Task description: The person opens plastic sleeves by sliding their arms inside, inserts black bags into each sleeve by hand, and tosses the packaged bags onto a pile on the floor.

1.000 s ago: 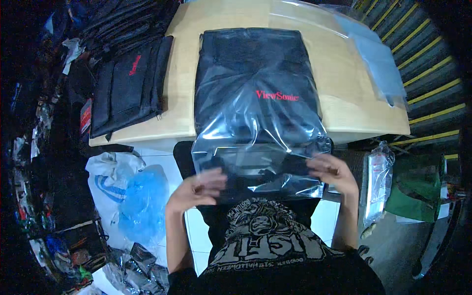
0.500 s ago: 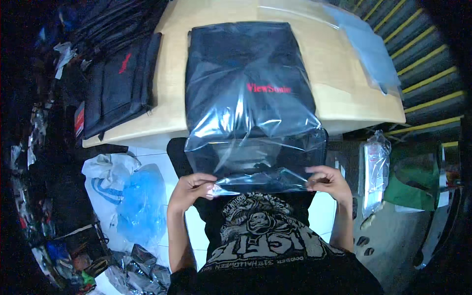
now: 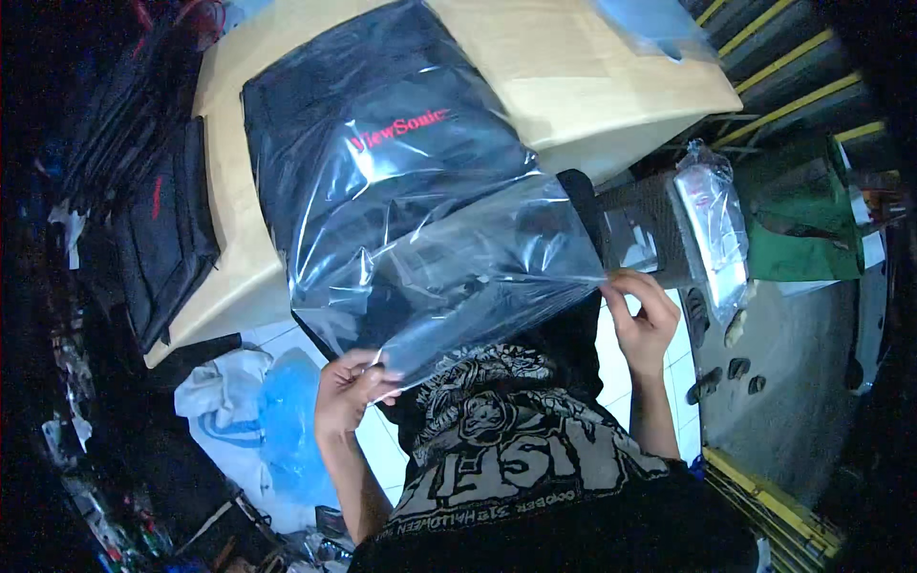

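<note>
Off the table edge [image 3: 635, 126], left hand [image 3: 350, 390] and right hand [image 3: 648, 323] apart, grip narrow on edge of clear sleeve [image 3: 521, 234]

A black shirt [image 3: 592, 530] is worn, marked in grey (a figure [image 3: 487, 409] and large letters [image 3: 530, 468]) right of the left hand [image 3: 351, 393]; forearms [image 3: 355, 477] are bared.

Bare tabletop [image 3: 564, 67] spreads across the upper centre-right of the frame, room enough for a hand to pass beside the black bag [image 3: 382, 86]. Toward the left, I see only a narrow wooden strip before a second black bag [image 3: 167, 224] blocks the way. Mid-frame, the clear plastic sleeve [image 3: 468, 244] (pulled past the table's near edge) bars passage between left hand [image 3: 355, 390] and right hand [image 3: 648, 315].
</note>
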Available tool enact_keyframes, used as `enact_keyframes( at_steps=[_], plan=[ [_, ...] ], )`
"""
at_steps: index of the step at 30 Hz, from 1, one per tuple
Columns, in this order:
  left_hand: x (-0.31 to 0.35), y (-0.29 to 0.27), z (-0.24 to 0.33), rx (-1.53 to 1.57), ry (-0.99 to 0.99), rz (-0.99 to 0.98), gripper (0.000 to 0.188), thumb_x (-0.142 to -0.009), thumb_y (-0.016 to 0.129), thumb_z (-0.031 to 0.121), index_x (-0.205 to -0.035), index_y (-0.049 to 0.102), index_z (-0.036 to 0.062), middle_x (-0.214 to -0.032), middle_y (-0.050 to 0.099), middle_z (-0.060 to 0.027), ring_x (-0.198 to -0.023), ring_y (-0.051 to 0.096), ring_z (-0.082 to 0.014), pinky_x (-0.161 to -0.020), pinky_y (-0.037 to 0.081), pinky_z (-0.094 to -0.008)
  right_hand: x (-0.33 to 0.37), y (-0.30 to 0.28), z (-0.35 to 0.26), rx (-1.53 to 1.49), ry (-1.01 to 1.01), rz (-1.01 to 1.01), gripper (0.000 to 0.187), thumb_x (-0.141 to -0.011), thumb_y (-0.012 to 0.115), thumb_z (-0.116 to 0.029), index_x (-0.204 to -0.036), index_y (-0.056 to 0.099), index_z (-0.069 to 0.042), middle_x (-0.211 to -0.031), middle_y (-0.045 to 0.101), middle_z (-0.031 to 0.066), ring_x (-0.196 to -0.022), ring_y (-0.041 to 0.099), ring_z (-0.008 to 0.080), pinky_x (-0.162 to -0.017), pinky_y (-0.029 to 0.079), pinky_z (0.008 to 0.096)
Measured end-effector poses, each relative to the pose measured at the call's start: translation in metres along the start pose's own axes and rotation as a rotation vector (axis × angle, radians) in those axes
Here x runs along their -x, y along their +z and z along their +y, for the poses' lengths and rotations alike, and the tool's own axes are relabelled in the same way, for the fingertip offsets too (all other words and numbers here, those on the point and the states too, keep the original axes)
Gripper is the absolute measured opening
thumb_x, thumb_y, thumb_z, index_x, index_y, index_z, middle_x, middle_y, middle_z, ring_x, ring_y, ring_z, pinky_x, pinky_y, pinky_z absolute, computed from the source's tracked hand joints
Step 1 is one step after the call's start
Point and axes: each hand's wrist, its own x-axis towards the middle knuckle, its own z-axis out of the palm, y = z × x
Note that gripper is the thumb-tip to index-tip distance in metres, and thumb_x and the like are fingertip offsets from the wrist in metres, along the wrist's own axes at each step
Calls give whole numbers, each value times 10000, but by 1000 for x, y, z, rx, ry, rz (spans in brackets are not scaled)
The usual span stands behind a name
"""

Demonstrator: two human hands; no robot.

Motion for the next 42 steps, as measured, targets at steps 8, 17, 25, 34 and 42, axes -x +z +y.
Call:
enact_keyframes(
  at_steps=[8, 17, 25, 34, 42],
  plan=[
    [18, 21, 26, 140, 75, -30, 395, -790, 673, 83, -1112, 527, -95, -705, 657, -179, -537, 646, -231, -480, 533, -315, -33, -17, -21, 211, -451, 51, 303, -655, 688, 56, -945, 691, -34, -801, 641, 97, -679, 619, 231, -590, 492, 309],
    [23, 37, 59, 218, 298, -54, 633, -738, 731, 100, -1244, 411, -104, -654, 650, -183, -415, 584, -191, -371, 485, -289, -66, -25, -38, 381, -421, -275, 220, -692, 657, 14, -896, 679, -62, -861, 662, 110, -728, 645, 260, -642, 519, 336],
    [17, 41, 59, 297, 317, 13, 665, -732, 734, 108, -1277, 399, -74, -704, 669, -178, -477, 634, -200, -390, 513, -275, -57, -26, -66, 213, -261, 75, 174, -705, 673, 82, -859, 653, 2, -931, 675, 144, -796, 666, 231, -708, 530, 307],
    [23, 41, 62, 155, 169, -81, 626, -719, 666, -7, -1271, 388, -110, -900, 646, -275, -615, 679, -265, -517, 587, -332, -42, -24, -50, 281, -406, 254, 199, -705, 675, 96, -865, 593, 10, -893, 649, 156, -787, 637, 244, -726, 512, 298],
    [31, 54, 59, 205, 12, -83, 724, -699, 642, -47, -1333, 297, -110, -900, 649, -264, -631, 681, -290, -509, 586, -321, -27, -25, -39, 277, -122, 215, 185, -750, 679, 14, -846, 524, -16, -686, 584, 54, -585, 573, 108, -562, 477, 234]
  ],
)
